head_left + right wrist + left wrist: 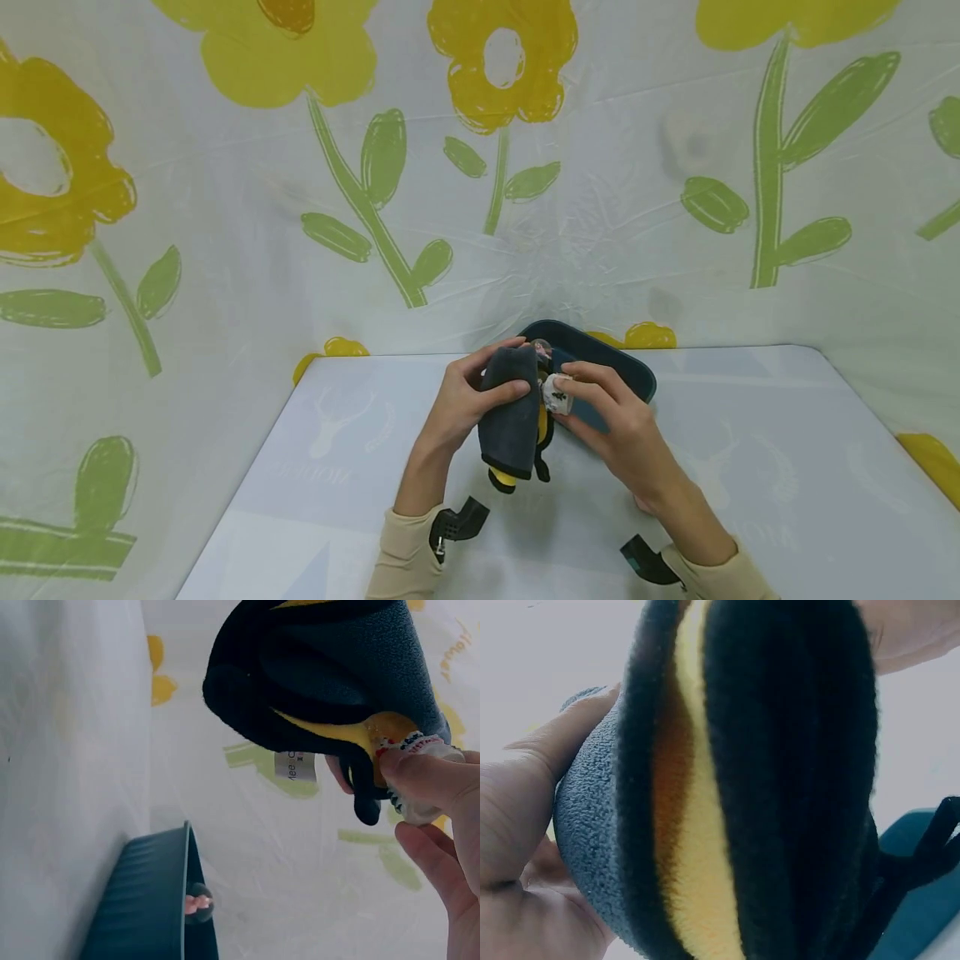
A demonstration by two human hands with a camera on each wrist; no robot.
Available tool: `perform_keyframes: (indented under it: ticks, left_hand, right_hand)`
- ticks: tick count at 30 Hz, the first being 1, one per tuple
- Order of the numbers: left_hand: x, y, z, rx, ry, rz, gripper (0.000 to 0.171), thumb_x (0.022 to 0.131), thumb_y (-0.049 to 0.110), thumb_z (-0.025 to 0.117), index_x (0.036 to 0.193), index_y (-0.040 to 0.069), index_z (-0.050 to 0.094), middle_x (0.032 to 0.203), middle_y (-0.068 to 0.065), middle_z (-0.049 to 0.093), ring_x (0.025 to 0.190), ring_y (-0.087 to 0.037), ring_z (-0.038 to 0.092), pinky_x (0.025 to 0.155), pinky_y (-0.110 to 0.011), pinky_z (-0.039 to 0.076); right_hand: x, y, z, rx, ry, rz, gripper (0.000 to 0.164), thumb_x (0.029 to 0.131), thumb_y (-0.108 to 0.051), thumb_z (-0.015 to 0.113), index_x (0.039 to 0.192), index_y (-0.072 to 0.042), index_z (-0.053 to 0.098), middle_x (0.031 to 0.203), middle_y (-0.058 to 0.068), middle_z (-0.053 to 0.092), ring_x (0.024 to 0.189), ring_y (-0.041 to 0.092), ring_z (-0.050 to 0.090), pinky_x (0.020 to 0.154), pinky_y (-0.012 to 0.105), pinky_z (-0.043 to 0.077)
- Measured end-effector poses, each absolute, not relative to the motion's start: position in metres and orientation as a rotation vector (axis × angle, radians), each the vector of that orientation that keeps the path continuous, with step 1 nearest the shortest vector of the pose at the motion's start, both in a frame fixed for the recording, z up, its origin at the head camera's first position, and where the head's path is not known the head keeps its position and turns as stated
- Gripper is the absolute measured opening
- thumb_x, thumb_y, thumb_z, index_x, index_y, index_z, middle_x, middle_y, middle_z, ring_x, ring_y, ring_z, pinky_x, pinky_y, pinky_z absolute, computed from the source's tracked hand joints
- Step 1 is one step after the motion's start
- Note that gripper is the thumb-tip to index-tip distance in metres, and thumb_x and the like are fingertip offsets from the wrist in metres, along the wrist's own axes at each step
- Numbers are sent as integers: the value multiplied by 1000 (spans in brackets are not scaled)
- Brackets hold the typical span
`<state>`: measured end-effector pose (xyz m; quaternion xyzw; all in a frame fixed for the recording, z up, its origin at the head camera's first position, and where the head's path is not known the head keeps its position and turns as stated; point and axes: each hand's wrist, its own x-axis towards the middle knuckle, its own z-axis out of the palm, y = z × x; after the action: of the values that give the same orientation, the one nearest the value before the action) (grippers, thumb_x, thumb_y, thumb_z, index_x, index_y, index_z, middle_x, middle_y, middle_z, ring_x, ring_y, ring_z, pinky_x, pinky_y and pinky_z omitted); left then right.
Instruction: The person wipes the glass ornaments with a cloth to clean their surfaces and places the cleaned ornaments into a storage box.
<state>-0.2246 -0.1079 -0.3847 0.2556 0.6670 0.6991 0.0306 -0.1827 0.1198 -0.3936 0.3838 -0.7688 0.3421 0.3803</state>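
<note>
Work partly done, held up above a table [315,500]. The left hand [467,396] grips a folded grey cloth [512,417], its yellow inner face showing between black edges. The right hand [621,421] pinches a white piece [558,397] beside that face; from where I stand, contact cannot be told. The piece is in the fingers, not yet released. A small round thing [199,903] shows at the tray [146,900], in neither hand and apparently unhandled. Whether the folds enclose anything is hidden.
</note>
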Motion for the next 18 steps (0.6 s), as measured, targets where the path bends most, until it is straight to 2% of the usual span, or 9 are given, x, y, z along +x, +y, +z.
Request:
perform_keyframes:
  ticks: [5,9,13,16,18]
  left_hand:
    - [-224,-108,-385,789,2094,2140,57,86,17,77,139,12,57,124,-12,67,93,-20,71,79,-35,59]
    - [-224,-107,-385,790,2112,2127,56,85,16,77,138,17,58,128,-8,65,96,-21,71,81,-36,59]
    - [-223,-107,-384,817,2121,2124,56,84,12,78,137,21,59,133,-5,63,102,-23,70,84,-38,59]
    - [-223,-107,-383,851,2129,2123,57,83,9,78,135,22,60,134,-4,63,105,-23,69,85,-38,58]
    - [-222,-106,-383,872,2129,2124,56,83,8,78,135,21,61,133,-6,64,105,-24,69,85,-38,58]
  right_hand:
    - [-183,120,-394,963,-1966,892,71,57,9,88,122,-7,66,126,14,61,113,24,62,101,10,42]
    - [-183,120,-393,943,-1965,911,70,57,8,88,122,-8,67,126,13,63,112,24,63,100,10,43]
    - [-184,122,-395,914,-1981,974,70,59,5,89,124,-8,66,122,10,65,99,18,69,87,14,52]
    - [-185,123,-397,864,-2015,1049,66,63,1,89,124,-8,66,108,5,70,83,12,71,75,17,56]
    - [-185,123,-398,807,-2056,1087,59,68,-4,88,122,-8,67,99,2,73,77,10,71,71,16,56]
